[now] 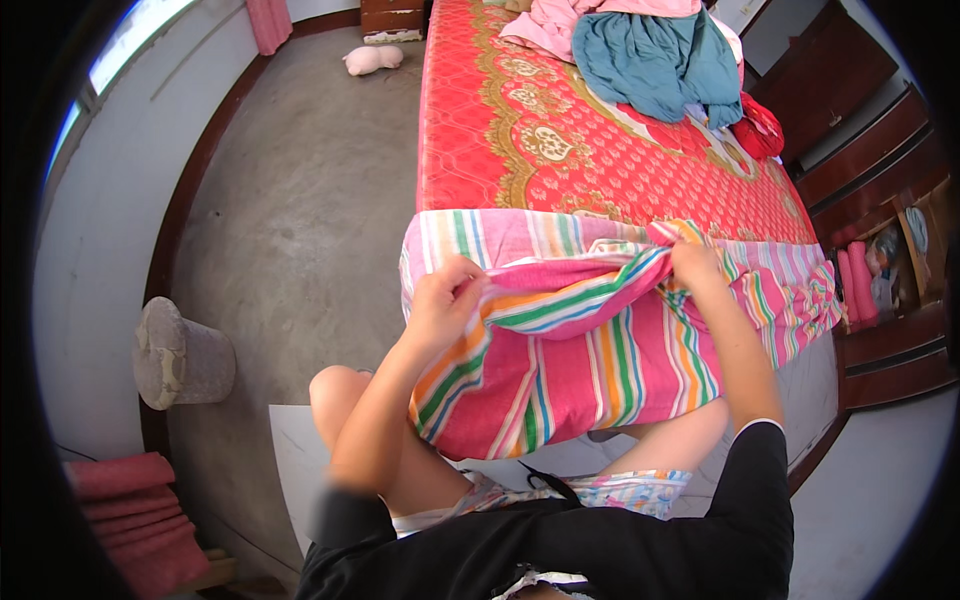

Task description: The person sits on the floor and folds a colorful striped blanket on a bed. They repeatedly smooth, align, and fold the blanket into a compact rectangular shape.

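Note:
A pink striped cloth (570, 375), with green, orange, blue and white bands, hangs over the near end of the bed and down before my knees. My left hand (448, 300) pinches its edge at the left. Farther right, my right hand (697, 266) grips a bunched part of the same cloth. Between the hands a fold sags, showing green and white stripes. The cloth's paler side (510, 225) lies flat along the mattress edge. To the right, the cloth trails in gathered wrinkles. Fingertips of both hands are partly hidden in the fabric.
A red patterned bedspread (487, 135) covers the bed. Toward its far end are a heaped teal cloth (652, 64) and pink bedding (551, 30). On the floor at left stand a round stool (202, 364) and, farther off, a pink plush toy (373, 59). An open cabinet (907, 262) stands right.

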A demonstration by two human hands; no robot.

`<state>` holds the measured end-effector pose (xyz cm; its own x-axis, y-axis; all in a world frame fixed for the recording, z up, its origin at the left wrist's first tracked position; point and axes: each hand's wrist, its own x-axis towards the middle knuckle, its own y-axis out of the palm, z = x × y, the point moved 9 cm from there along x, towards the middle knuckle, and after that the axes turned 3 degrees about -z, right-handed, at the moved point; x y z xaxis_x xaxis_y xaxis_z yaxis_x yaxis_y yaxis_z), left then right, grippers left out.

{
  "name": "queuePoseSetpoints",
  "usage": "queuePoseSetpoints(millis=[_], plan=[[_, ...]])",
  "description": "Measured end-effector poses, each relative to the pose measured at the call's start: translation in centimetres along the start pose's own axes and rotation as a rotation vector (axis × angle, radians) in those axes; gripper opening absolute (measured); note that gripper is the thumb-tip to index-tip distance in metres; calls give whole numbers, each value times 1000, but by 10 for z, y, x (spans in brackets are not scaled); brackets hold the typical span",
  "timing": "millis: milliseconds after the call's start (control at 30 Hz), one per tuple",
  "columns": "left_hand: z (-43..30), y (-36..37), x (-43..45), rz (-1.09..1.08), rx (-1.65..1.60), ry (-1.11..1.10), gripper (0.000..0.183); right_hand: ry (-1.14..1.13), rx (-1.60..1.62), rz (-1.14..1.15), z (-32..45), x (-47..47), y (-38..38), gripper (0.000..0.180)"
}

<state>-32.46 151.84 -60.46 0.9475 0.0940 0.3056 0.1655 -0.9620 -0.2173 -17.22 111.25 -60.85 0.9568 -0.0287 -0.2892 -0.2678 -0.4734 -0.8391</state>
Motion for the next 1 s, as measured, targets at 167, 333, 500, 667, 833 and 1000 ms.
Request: queuePoseSetpoints(millis=[167, 333, 500, 667, 833, 1000], plan=[[18, -72, 11, -585, -232, 3, 8, -43, 381, -294, -16, 45, -127, 34], [40, -124, 0, -1033, -260, 67, 8, -148, 1142, -1356, 16, 11, -184, 44], [57, -104, 28, -560, 512, -84, 25, -522, 778, -127, 164, 36, -74, 44], [91, -52, 31, -201, 403, -284, 42, -227, 818, -225, 112, 53, -84, 28], [90, -44, 40, -210, 446, -240, 43, -306, 633, -622, 119, 79, -98, 72], [89, -43, 47, -193, 429, -153, 41, -498, 470, -8, 174, 135, -50, 56]])
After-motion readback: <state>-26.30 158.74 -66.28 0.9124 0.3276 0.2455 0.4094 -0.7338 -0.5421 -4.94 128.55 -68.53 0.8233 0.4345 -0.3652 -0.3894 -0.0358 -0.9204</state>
